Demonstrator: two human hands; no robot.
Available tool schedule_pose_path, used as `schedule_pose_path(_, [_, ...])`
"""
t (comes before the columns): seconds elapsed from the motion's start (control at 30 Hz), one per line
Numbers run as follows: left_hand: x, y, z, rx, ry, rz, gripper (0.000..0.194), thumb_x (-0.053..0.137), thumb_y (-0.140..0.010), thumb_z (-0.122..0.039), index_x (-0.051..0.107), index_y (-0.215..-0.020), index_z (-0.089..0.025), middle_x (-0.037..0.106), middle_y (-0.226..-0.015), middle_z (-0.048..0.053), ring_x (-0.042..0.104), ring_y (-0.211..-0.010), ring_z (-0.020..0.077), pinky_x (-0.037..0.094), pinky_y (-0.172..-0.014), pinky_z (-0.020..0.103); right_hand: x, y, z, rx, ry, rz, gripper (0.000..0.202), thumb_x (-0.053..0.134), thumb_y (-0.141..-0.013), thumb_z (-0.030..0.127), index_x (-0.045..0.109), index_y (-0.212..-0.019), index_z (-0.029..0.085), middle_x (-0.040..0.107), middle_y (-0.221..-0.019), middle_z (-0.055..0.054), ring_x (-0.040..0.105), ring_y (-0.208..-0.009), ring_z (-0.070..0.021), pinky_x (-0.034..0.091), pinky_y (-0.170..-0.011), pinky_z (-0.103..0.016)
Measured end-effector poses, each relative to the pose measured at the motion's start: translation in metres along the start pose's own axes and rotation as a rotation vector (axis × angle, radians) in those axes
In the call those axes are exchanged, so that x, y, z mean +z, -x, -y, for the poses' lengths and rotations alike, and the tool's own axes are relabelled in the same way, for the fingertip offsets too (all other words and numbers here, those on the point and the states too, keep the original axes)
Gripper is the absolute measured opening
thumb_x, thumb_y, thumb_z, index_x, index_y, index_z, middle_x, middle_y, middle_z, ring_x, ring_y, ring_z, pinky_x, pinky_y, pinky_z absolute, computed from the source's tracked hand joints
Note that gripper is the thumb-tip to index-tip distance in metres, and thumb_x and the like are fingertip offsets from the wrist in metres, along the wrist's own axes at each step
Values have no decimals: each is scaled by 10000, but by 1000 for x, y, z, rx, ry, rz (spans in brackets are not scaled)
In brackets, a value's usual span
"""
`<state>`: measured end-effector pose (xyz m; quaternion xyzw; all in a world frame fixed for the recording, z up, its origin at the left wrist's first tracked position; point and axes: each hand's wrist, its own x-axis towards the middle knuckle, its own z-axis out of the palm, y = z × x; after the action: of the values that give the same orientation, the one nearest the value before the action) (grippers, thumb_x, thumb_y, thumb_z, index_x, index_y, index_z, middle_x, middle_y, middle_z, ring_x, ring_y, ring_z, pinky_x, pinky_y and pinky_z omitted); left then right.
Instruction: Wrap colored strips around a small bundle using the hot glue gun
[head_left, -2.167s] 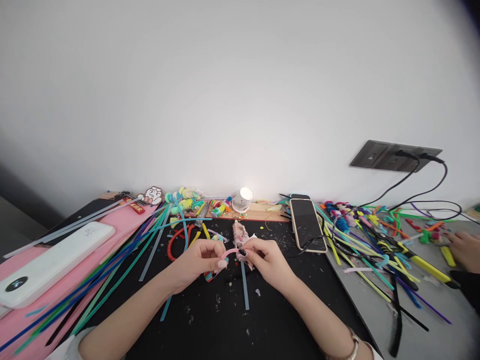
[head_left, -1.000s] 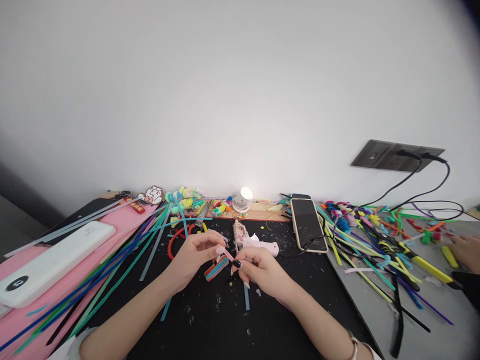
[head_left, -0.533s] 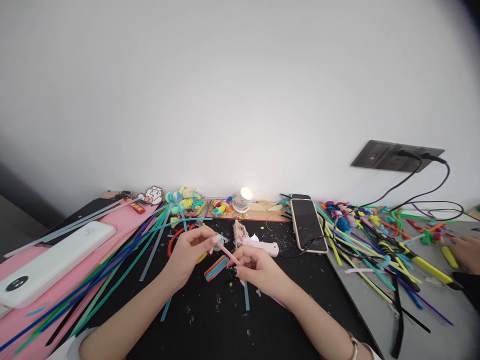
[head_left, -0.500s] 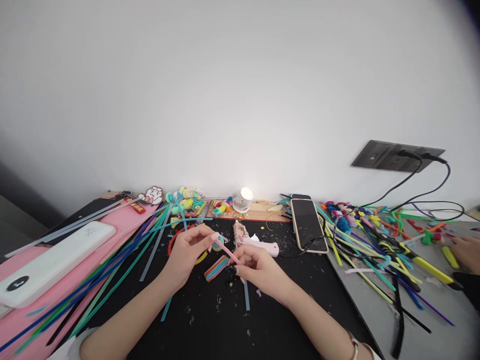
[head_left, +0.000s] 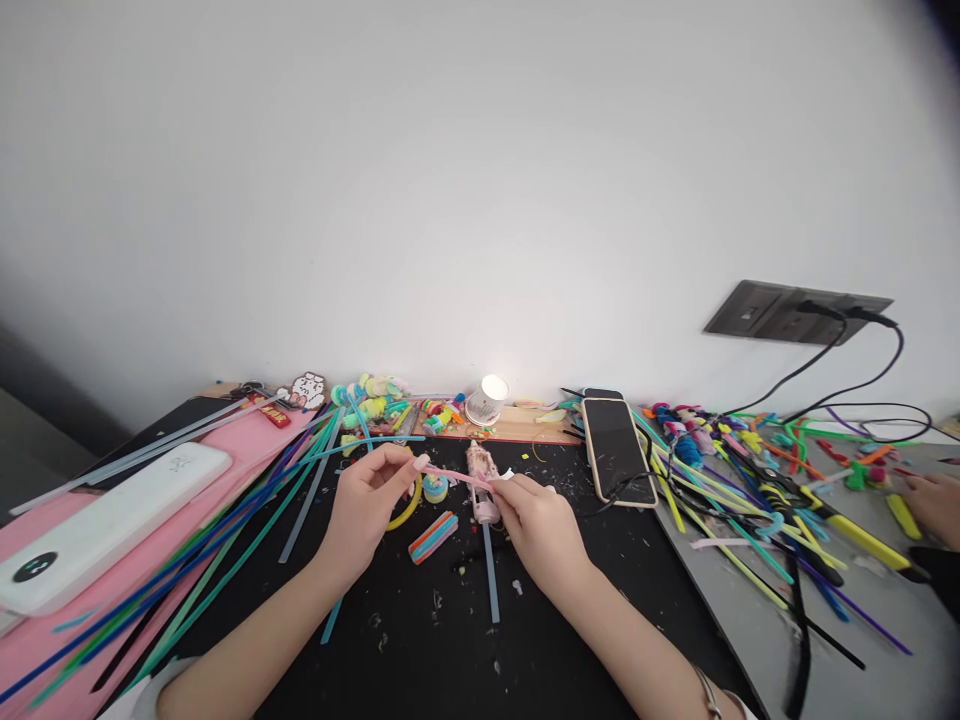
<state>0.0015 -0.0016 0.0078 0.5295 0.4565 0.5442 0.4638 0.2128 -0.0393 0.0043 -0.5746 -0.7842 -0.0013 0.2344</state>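
Between my two hands, a short pink pipe cleaner (head_left: pixel 454 474) is stretched almost level above the black work surface. My left hand (head_left: pixel 369 500) pinches its left end between thumb and fingertips. The fingers of my right hand (head_left: pixel 541 522) close on the other end, partly hiding it. Just behind the right fingers lies a pink hot glue gun (head_left: pixel 481 464) with a messy front, its handle hidden by my hand. A translucent glue stick (head_left: pixel 491 580) sticks out towards me. Below the pipe cleaner sit a striped orange and blue bundle (head_left: pixel 433 537) and a small blue and yellow roll (head_left: pixel 435 488).
A lit paper cup (head_left: pixel 486 402) stands by the wall. To the right are a phone (head_left: pixel 619 450), black cables, pliers (head_left: pixel 862 538) and many pipe cleaners. At left lie a white power bank (head_left: pixel 112 525) and long stems. Another person's hand (head_left: pixel 934 505) is at far right.
My right hand has moved right and up, turning over. The pink pipe cleaner went from slanting to nearly level. More of the glue gun's front now shows; its handle is covered.
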Motion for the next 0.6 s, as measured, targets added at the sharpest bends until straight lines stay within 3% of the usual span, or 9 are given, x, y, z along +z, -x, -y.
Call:
schedule_pose_path(0.17, [-1,0,1,24,-56,2,261,673,-819,-353,567,-647,-187,486,-617,-43,438,-602,117,373,-581,224,-3,0,2,56,-109,-13,185,492,-945,210,665,-1008,203,693,-909,-50,657,-739,-172,434,-625,-237])
schedule_pose_path(0.3, [-1,1,1,41,-85,0,279,658,-824,-361,545,-635,-189,473,-617,-44,430,-596,122,361,-570,229,-9,-6,-6,101,-89,-153,242,456,-936,219,608,-1118,175,677,-1024,-103,622,-929,-239,467,-798,-325])
schedule_pose_path(0.37, [0,1,0,32,-88,7,280,649,-824,-369,543,-637,-190,472,-619,-44,428,-595,124,361,-568,231,-14,-11,-16,205,81,-231,334,514,-899,247,557,-1206,122,638,-1131,-160,569,-1030,-303,456,-853,-403])
schedule_pose_path(0.47, [1,1,0,24,-81,18,280,646,-818,-366,540,-628,-190,471,-616,-47,429,-593,122,363,-572,231,-20,-17,-40,474,371,-264,577,598,-855,294,426,-1368,93,525,-1287,-222,499,-1127,-382,443,-840,-471])
schedule_pose_path(0.6, [4,1,1,30,-74,36,281,649,-814,-357,544,-617,-188,466,-602,-52,422,-580,113,358,-568,223,-22,-16,-75,688,557,-263,734,647,-823,349,340,-1420,50,500,-1242,-274,499,-1119,-424,420,-839,-490])
